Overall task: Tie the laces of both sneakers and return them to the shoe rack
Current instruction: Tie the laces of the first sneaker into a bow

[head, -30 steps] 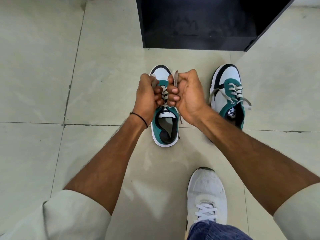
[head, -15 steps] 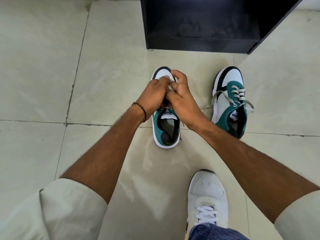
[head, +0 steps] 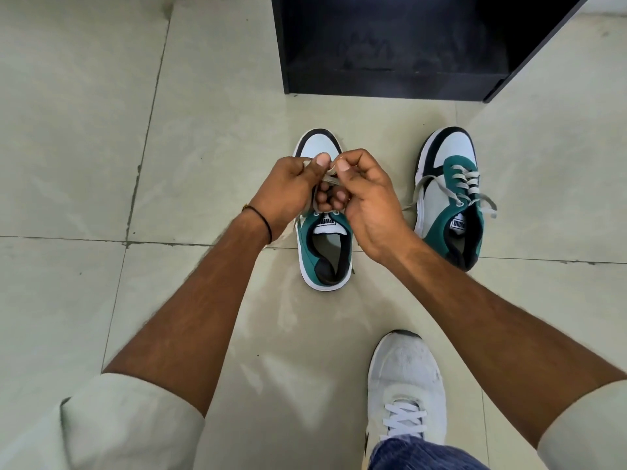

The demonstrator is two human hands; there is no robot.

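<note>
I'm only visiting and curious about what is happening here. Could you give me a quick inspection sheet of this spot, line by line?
Surface: tiled floor, pale, with dark grout lines.
Job's things: green-and-white sneaker below the hands, its lace being worked; second sneaker to its right, laces loose and untied; black shoe rack beyond both.
Clutter: nothing seen.
Hands: left hand and right hand each pinch the lace between thumb and fingers, close together above the sneaker.
Cables: nothing seen.
Surroundings: the person's own white shoe on the floor nearby; pale rolled sleeve on each arm.
</note>
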